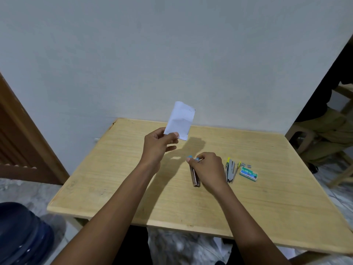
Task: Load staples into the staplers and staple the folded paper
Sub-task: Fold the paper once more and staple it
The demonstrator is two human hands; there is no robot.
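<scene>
My left hand [157, 145] pinches the lower corner of a folded white paper [180, 120] and holds it upright above the wooden table [118, 188]. My right hand [207, 169] grips a small stapler with a blue top and metal body [195, 176], whose lower end rests on the table. A second stapler with yellow parts [230, 171] lies open on the table just right of my right hand. Beside it sits a green staple box [248, 174], with a few loose staple strips [247, 165] behind it.
A white wall stands directly behind the table. A brown wooden door [23, 134] is at the left. A dark blue object [23, 232] lies on the floor at lower left. A seated person's legs [328, 131] and a wooden stool [303, 134] are at the right.
</scene>
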